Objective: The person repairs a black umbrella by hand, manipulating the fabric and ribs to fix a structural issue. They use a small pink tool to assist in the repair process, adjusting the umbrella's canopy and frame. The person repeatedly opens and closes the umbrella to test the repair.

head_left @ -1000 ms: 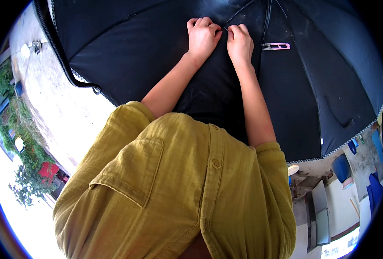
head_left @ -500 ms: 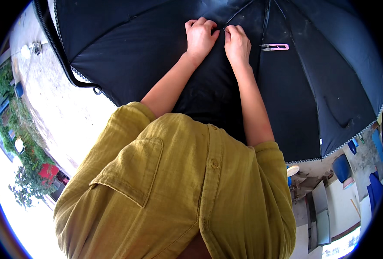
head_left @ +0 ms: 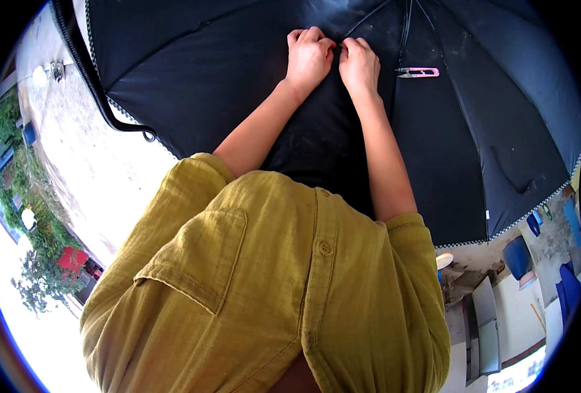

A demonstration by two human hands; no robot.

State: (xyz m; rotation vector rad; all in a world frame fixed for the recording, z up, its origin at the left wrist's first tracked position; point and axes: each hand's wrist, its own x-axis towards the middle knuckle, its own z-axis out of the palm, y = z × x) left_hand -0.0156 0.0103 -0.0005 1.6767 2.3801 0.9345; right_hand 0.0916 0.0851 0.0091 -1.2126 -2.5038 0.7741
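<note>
A black umbrella (head_left: pixel 192 85) with a checked edge lies spread open over my lap, its ribs running under the cloth. My left hand (head_left: pixel 309 60) rests on it near the top middle, fingers curled and thumb pressed to the fingertips. Close beside it, my right hand (head_left: pixel 360 64) is pinched, thumb against forefinger. The fingertips of both hands nearly meet near a rib, and whatever is between them is hidden or too small to name. Right of my right hand, pink-handled thread snips (head_left: pixel 424 72) lie on the cloth, blades pointing left.
A curved black bar (head_left: pixel 100 98) with a small loop at its end passes along the umbrella's left edge. Pale ground (head_left: pixel 74 144) and green plants (head_left: pixel 41 242) lie beyond on the left. At lower right are a blue bucket (head_left: pixel 517 257) and a grey panel (head_left: pixel 489 321).
My left hand has shifted slightly right, so the fingertips are closer together. A thin light sliver at my right fingertips no longer shows. The snips stay in place.
</note>
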